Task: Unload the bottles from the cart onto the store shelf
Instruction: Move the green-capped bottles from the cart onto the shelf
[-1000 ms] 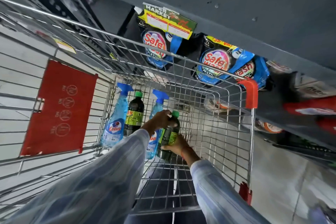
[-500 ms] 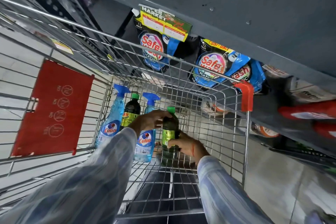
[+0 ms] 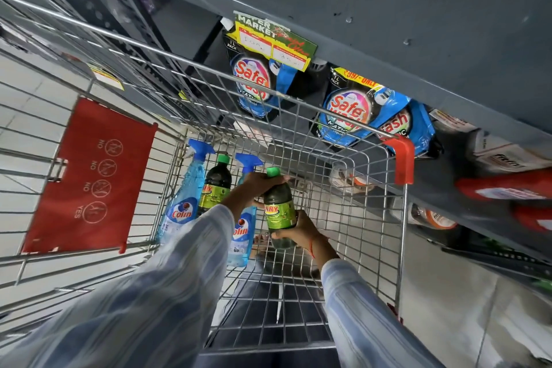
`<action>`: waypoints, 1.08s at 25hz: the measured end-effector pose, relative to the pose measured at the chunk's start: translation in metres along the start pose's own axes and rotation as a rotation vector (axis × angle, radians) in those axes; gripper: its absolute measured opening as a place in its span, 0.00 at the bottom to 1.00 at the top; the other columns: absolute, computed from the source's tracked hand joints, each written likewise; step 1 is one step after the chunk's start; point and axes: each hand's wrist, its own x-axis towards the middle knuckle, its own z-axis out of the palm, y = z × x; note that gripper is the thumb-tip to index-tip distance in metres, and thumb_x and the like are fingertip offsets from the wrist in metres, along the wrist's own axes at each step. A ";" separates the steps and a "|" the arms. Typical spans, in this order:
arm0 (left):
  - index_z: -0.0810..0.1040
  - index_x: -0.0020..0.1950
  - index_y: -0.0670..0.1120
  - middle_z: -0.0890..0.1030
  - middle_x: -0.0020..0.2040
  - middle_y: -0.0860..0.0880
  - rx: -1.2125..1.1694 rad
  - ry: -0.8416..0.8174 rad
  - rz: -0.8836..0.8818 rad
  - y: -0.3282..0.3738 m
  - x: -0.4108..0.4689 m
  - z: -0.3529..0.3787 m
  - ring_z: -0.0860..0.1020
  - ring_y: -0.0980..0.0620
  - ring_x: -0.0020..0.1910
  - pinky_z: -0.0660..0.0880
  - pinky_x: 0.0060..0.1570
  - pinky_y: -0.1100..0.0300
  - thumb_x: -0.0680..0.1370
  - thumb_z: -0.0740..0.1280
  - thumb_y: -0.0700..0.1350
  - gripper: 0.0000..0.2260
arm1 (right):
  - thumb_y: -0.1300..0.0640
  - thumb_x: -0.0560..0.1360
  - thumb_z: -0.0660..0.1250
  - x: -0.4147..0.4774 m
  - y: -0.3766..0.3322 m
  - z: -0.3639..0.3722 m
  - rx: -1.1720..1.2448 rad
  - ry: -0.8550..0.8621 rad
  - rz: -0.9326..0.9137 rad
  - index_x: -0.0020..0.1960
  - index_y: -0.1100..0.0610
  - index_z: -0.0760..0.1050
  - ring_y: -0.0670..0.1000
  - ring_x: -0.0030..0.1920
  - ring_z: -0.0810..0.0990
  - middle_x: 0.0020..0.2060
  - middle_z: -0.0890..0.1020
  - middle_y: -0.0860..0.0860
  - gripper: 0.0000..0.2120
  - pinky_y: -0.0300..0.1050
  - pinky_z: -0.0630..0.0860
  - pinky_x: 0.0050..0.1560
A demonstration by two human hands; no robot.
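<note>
- Both hands hold one dark bottle (image 3: 279, 209) with a green cap, upright inside the wire cart (image 3: 343, 176).
- The left hand (image 3: 254, 188) has its grip closed round the neck; the right hand (image 3: 301, 231) is clamped on the lower body.
- Two blue spray bottles (image 3: 182, 203) and another dark bottle (image 3: 215, 185) stand at the cart's far left.
- The store shelf (image 3: 388, 39) sits just beyond.
</note>
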 end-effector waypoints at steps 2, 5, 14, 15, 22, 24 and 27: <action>0.75 0.54 0.43 0.78 0.48 0.47 -0.022 -0.170 -0.030 0.002 -0.004 -0.008 0.75 0.48 0.51 0.75 0.52 0.55 0.74 0.68 0.49 0.13 | 0.53 0.56 0.78 -0.023 -0.017 -0.006 -0.009 0.001 -0.018 0.56 0.58 0.75 0.50 0.47 0.81 0.50 0.83 0.54 0.30 0.40 0.79 0.45; 0.72 0.60 0.43 0.77 0.56 0.44 -0.079 -0.234 -0.021 -0.004 -0.006 -0.018 0.75 0.46 0.55 0.73 0.57 0.55 0.73 0.68 0.38 0.17 | 0.63 0.66 0.72 -0.036 -0.030 -0.011 0.014 -0.085 -0.036 0.56 0.60 0.76 0.50 0.43 0.80 0.47 0.82 0.57 0.18 0.30 0.74 0.36; 0.79 0.33 0.53 0.83 0.29 0.57 0.002 0.079 0.353 0.031 -0.070 -0.030 0.79 0.65 0.28 0.80 0.35 0.65 0.65 0.77 0.39 0.11 | 0.73 0.65 0.72 -0.092 -0.078 -0.019 0.091 -0.048 -0.255 0.63 0.67 0.67 0.54 0.50 0.77 0.48 0.78 0.55 0.28 0.37 0.78 0.42; 0.79 0.32 0.53 0.82 0.27 0.59 0.025 0.099 0.404 0.039 -0.086 -0.035 0.78 0.67 0.27 0.78 0.31 0.68 0.65 0.76 0.38 0.11 | 0.72 0.64 0.73 -0.102 -0.087 -0.021 0.096 -0.026 -0.289 0.62 0.66 0.68 0.54 0.50 0.77 0.48 0.78 0.55 0.28 0.39 0.78 0.42; 0.79 0.53 0.39 0.81 0.53 0.34 0.067 0.112 0.753 0.127 -0.215 -0.080 0.80 0.41 0.51 0.77 0.54 0.47 0.68 0.74 0.41 0.16 | 0.59 0.60 0.79 -0.190 -0.178 -0.038 0.041 0.098 -0.582 0.61 0.56 0.69 0.53 0.55 0.78 0.53 0.78 0.51 0.33 0.50 0.75 0.59; 0.79 0.53 0.39 0.82 0.51 0.37 0.058 0.136 0.880 0.166 -0.249 -0.091 0.80 0.45 0.48 0.77 0.51 0.52 0.68 0.74 0.41 0.15 | 0.54 0.59 0.80 -0.212 -0.219 -0.048 0.014 0.211 -0.699 0.58 0.53 0.70 0.53 0.54 0.79 0.53 0.81 0.52 0.31 0.52 0.77 0.60; 0.78 0.58 0.39 0.82 0.54 0.39 -0.006 0.126 1.042 0.226 -0.282 -0.103 0.80 0.46 0.52 0.77 0.55 0.54 0.70 0.71 0.38 0.16 | 0.40 0.56 0.75 -0.230 -0.277 -0.065 -0.073 0.535 -0.908 0.54 0.51 0.72 0.52 0.52 0.82 0.51 0.83 0.53 0.31 0.52 0.79 0.53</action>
